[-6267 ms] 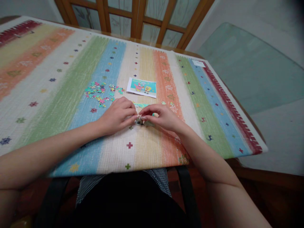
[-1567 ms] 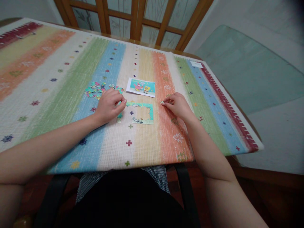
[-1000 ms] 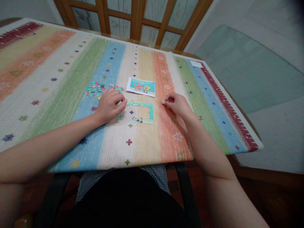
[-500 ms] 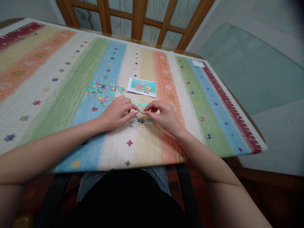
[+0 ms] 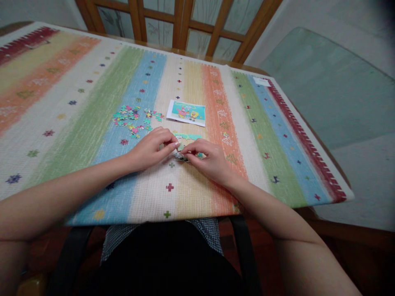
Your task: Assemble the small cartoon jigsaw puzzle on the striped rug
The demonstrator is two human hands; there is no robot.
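Observation:
My left hand (image 5: 157, 144) is closed in a pinch, with a small pale green puzzle piece (image 5: 180, 146) at its fingertips. Close beside it, my right hand (image 5: 211, 158) has its fingers drawn together over the partly assembled jigsaw puzzle (image 5: 193, 136); whatever lies between these fingertips is hidden. A teal strip of joined pieces shows beyond my hands, while the right hand covers much of the puzzle's nearer part. Loose puzzle pieces (image 5: 126, 117) lie in a scattered heap beyond my left hand. Behind the puzzle rests a printed reference picture (image 5: 187, 112) with cartoon figures.
A striped tablecloth (image 5: 148, 193) covers the table under everything. Near its far right corner lies a small white label (image 5: 261, 82). Wooden doors with glass panes (image 5: 159, 33) stand past the far edge, and a black chair arm (image 5: 242, 242) is below the near edge.
My right fingertips have shifted slightly down and now lie lower over the puzzle. My left hand stays almost in place, and more of the teal strip shows. The view has shifted slightly.

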